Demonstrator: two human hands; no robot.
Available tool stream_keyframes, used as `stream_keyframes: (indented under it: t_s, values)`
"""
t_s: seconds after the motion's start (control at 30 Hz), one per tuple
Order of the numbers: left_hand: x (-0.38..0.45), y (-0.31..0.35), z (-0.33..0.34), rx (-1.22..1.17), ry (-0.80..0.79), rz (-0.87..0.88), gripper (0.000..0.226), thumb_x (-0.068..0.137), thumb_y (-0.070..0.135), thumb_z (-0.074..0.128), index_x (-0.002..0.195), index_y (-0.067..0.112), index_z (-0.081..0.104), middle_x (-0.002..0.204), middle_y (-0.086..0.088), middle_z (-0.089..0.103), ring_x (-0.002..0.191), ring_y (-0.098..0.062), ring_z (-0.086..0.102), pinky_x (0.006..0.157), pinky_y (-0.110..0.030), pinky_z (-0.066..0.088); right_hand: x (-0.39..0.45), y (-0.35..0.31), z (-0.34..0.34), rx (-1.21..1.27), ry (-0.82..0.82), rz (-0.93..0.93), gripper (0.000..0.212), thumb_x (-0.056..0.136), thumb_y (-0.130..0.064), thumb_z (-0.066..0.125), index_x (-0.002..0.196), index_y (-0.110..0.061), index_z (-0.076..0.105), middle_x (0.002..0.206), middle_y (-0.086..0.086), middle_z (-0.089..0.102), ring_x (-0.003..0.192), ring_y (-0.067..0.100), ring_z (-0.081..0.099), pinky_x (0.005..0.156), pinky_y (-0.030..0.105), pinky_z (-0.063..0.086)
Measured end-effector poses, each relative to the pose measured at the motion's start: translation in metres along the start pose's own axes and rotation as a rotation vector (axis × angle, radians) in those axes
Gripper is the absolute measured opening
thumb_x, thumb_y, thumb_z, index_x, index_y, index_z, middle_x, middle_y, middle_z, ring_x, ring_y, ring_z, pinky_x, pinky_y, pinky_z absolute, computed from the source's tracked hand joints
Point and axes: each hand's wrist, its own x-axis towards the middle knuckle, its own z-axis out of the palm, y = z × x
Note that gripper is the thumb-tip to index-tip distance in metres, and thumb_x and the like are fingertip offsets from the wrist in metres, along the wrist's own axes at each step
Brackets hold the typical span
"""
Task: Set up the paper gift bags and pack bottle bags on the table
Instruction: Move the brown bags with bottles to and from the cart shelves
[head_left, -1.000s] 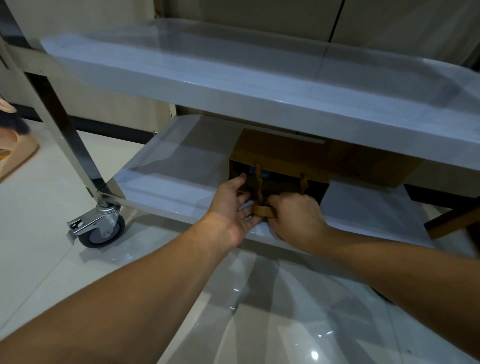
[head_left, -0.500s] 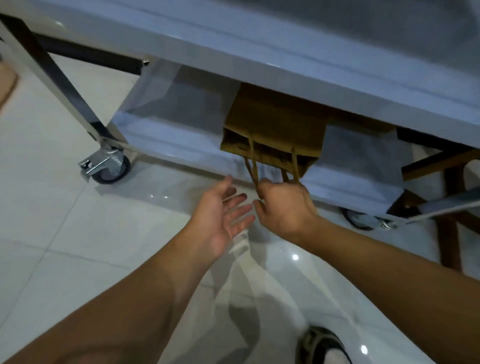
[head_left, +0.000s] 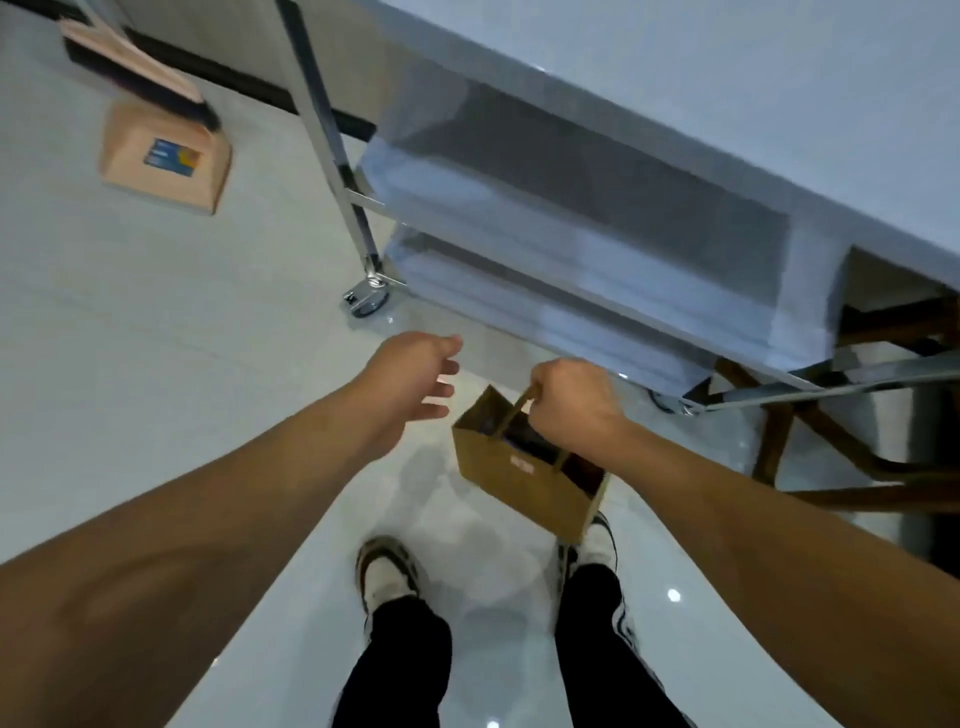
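The task looks to be only at its beginning. The right hand (head_left: 574, 408) is closed around the handles of one brown paper bag (head_left: 524, 480), and the bag hangs in the air below this hand, above the floor (head_left: 156, 322) and just in front of the person's shoes (head_left: 387, 574). It is off the cart (head_left: 597, 218) and touches none of its shelves. The left hand (head_left: 410, 387) holds nothing; its fingers are spread loosely and it floats just beside the bag, near but apart from it. Inside the bag's open mouth I see something dark, but I cannot tell what it is, so I cannot say if these are the bottle bags. In my judgement nothing is set up yet: the bag must still be carried up to the top surface, stood upright and opened, and the packing is all still to do. The part of the top surface that shows carries no bags, and the two lower shelves that I can see carry none either. Now the count. There is one paper bag, with two handles gathered in the right hand. There are two hands and two shoes. There is one cart; two of its wheels show, the near one (head_left: 366, 299) clearly and another partly hidden at the right. On the floor at the upper left lies one flat tan thing with a blue label (head_left: 166, 156), perhaps a box or a dustpan; it is blurred. At the right stands some dark wooden furniture (head_left: 810, 436), only partly in view.
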Motion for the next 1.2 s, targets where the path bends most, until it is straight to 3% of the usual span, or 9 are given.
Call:
stream_keyframes:
  t_s: [0.13, 0.2, 0.27, 0.37, 0.5, 0.63, 0.83, 1.03, 1.2]
  values:
    - [-0.09, 0.041, -0.067, 0.595, 0.13, 0.222, 0.039, 0.098, 0.04, 0.06, 0.131, 0.019, 0.059, 0.128, -0.003, 0.061, 0.113, -0.024, 0.058, 0.099, -0.039, 0.051, -0.066, -0.098, -0.065, 0.056, -0.044, -0.149, 0.012, 0.081, -0.006, 0.061, 0.085, -0.013, 0.07, 0.08, 0.002, 0.065, 0.079, 0.02, 0.062, 0.071, 0.035, 0.057]
    - [-0.134, 0.054, -0.109, 0.762, 0.195, 0.276, 0.045, 0.098, 0.043, 0.058, 0.137, 0.021, 0.056, 0.134, -0.005, 0.06, 0.117, -0.024, 0.057, 0.099, -0.036, 0.049, -0.095, -0.149, -0.097, -0.003, -0.077, -0.241, 0.012, 0.082, -0.009, 0.062, 0.087, -0.014, 0.071, 0.08, 0.003, 0.065, 0.079, 0.019, 0.062, 0.073, 0.036, 0.058]
    - [-0.183, 0.06, -0.153, 0.823, 0.291, 0.283, 0.048, 0.099, 0.044, 0.056, 0.14, 0.021, 0.052, 0.137, -0.006, 0.058, 0.12, -0.025, 0.055, 0.098, -0.035, 0.048, -0.121, -0.199, -0.13, -0.088, -0.121, -0.355, 0.01, 0.082, -0.01, 0.063, 0.086, -0.015, 0.07, 0.078, 0.003, 0.065, 0.075, 0.019, 0.061, 0.065, 0.032, 0.054]
    - [-0.256, 0.065, -0.209, 0.869, 0.446, 0.266, 0.052, 0.099, 0.044, 0.054, 0.144, 0.02, 0.048, 0.141, -0.007, 0.053, 0.126, -0.027, 0.051, 0.102, -0.041, 0.047, -0.149, -0.264, -0.183, -0.165, -0.102, -0.524, 0.01, 0.084, -0.017, 0.064, 0.075, -0.016, 0.06, 0.069, 0.002, 0.057, 0.065, 0.02, 0.056, 0.051, 0.026, 0.037]
    - [-0.351, 0.086, -0.269, 0.941, 0.652, 0.206, 0.055, 0.099, 0.044, 0.051, 0.147, 0.02, 0.043, 0.144, -0.009, 0.048, 0.13, -0.031, 0.044, 0.105, -0.045, 0.044, -0.186, -0.345, -0.258, -0.292, 0.026, -0.767, 0.006, 0.087, -0.019, 0.059, 0.083, -0.016, 0.055, 0.077, 0.005, 0.055, 0.072, 0.025, 0.051, 0.06, 0.029, 0.037]
    - [-0.447, 0.113, -0.302, 0.872, 0.936, 0.181, 0.053, 0.101, 0.044, 0.049, 0.148, 0.022, 0.041, 0.146, -0.006, 0.047, 0.132, -0.028, 0.042, 0.107, -0.044, 0.043, -0.229, -0.406, -0.336, -0.227, 0.137, -0.965, 0.019, 0.085, -0.016, 0.056, 0.067, -0.017, 0.05, 0.066, 0.001, 0.05, 0.081, 0.026, 0.059, 0.068, 0.034, 0.05]
    - [-0.568, 0.107, -0.293, 0.636, 1.308, 0.062, 0.054, 0.1, 0.043, 0.05, 0.149, 0.021, 0.041, 0.148, -0.005, 0.046, 0.134, -0.027, 0.04, 0.108, -0.044, 0.04, -0.298, -0.452, -0.408, -0.116, 0.241, -1.266, 0.022, 0.084, -0.008, 0.057, 0.067, -0.021, 0.055, 0.069, 0.003, 0.059, 0.068, 0.02, 0.057, 0.054, 0.031, 0.043]
    - [-0.649, 0.051, -0.225, 0.391, 1.569, -0.115, 0.056, 0.1, 0.043, 0.055, 0.15, 0.025, 0.039, 0.152, -0.001, 0.042, 0.138, -0.024, 0.039, 0.112, -0.041, 0.039, -0.384, -0.459, -0.403, -0.057, 0.201, -1.594, 0.021, 0.086, -0.006, 0.058, 0.073, -0.022, 0.058, 0.074, -0.002, 0.058, 0.072, 0.017, 0.055, 0.054, 0.025, 0.036]
    - [-0.696, -0.018, -0.131, 0.26, 1.678, -0.338, 0.055, 0.101, 0.051, 0.049, 0.149, 0.025, 0.041, 0.15, -0.002, 0.044, 0.135, -0.024, 0.042, 0.11, -0.044, 0.042, -0.47, -0.433, -0.36, -0.12, 0.079, -1.824, 0.023, 0.08, -0.005, 0.06, 0.067, -0.022, 0.054, 0.073, 0.001, 0.057, 0.07, 0.017, 0.053, 0.054, 0.025, 0.036]
